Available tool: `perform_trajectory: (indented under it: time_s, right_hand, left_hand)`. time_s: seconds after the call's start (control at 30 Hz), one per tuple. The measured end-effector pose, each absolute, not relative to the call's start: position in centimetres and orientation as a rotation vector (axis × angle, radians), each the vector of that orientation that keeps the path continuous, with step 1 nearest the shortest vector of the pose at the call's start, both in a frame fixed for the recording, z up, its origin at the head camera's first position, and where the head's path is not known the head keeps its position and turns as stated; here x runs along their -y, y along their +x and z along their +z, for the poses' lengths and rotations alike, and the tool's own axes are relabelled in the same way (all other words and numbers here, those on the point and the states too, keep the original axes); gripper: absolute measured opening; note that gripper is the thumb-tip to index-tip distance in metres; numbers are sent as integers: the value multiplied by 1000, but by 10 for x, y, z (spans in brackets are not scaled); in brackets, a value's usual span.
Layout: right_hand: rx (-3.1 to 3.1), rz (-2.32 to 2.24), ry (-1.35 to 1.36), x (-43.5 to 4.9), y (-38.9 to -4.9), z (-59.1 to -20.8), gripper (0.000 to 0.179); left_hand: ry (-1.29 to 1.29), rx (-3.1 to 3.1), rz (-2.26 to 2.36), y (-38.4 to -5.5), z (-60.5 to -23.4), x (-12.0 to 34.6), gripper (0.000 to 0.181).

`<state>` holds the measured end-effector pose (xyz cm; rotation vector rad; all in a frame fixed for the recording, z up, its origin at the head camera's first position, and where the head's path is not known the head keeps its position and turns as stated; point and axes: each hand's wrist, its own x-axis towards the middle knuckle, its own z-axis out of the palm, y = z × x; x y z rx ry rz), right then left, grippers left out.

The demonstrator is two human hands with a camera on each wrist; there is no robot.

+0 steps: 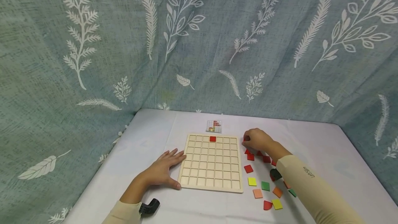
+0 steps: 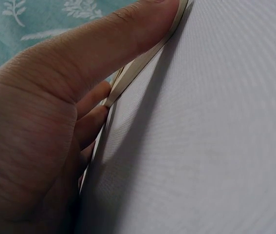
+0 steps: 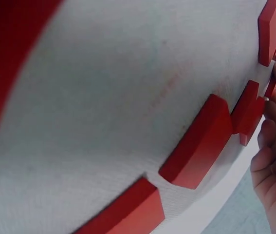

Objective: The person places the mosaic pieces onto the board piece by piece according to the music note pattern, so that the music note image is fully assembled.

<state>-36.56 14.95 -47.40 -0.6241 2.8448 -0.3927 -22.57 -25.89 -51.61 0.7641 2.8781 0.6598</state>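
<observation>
A wooden grid board (image 1: pixel 211 189) lies on the white table, with one red square tile (image 1: pixel 212 139) in its top row. My left hand (image 1: pixel 163 169) rests at the board's left edge, fingers spread and fairly straight. The left wrist view shows the thumb (image 2: pixel 123 36) and fingertips along the board's side (image 2: pixel 138 63). Beyond the board's upper right corner, my right hand (image 1: pixel 257 139) pinches a small red tile (image 3: pixel 271 87) between thumb and fingers. The hand mostly hides this tile's shape. Other red tiles (image 3: pixel 198 144) lie close to those fingers.
A small pattern card (image 1: pixel 214 126) lies behind the board. Right of the board are several loose pieces, including a yellow square (image 1: pixel 252 181), a green square (image 1: pixel 265 186) and an orange square (image 1: pixel 277 192). A black strap-like object (image 1: pixel 150 206) is at the left wrist. Patterned cloth (image 1: pixel 199 44) hangs behind.
</observation>
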Motion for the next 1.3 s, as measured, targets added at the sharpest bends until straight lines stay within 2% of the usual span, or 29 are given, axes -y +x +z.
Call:
perform_trajectory:
  time_s: [0.63, 0.93, 1.3]
  right_hand:
    - [-2826, -472, -747, -125, -366, -463, 21]
    - [-2811, -489, -803, -96, -363, -468, 16]
    - [-2783, -403, -1015, -76, -363, -467, 7]
  left_hand:
    - [732, -2870, 643, -227, -515, 258, 121]
    - [743, -2872, 658, -223, -515, 257, 119]
    - [714, -2903, 629, -225, -520, 258, 122]
